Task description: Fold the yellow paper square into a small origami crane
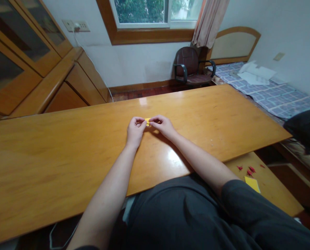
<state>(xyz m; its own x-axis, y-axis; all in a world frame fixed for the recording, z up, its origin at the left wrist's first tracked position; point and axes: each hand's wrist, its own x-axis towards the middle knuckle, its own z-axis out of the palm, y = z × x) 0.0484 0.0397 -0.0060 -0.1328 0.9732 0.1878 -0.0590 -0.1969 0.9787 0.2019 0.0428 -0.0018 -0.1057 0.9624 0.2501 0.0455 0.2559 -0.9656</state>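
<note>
A small folded piece of yellow paper (147, 121) lies between my two hands over the middle of the long wooden table (66, 152). My left hand (135, 130) pinches its left end with curled fingers. My right hand (163, 125) pinches its right end, fingertips pressed together. Most of the paper is hidden by my fingers. Both forearms stretch over the table's near edge.
A lower wooden surface at the right holds a yellow paper sheet (252, 183) and small red folded pieces (249, 171). Behind the table stand a dark chair (190, 66), a bed (275, 93) with white papers, and wooden cabinets (27, 62) at the left.
</note>
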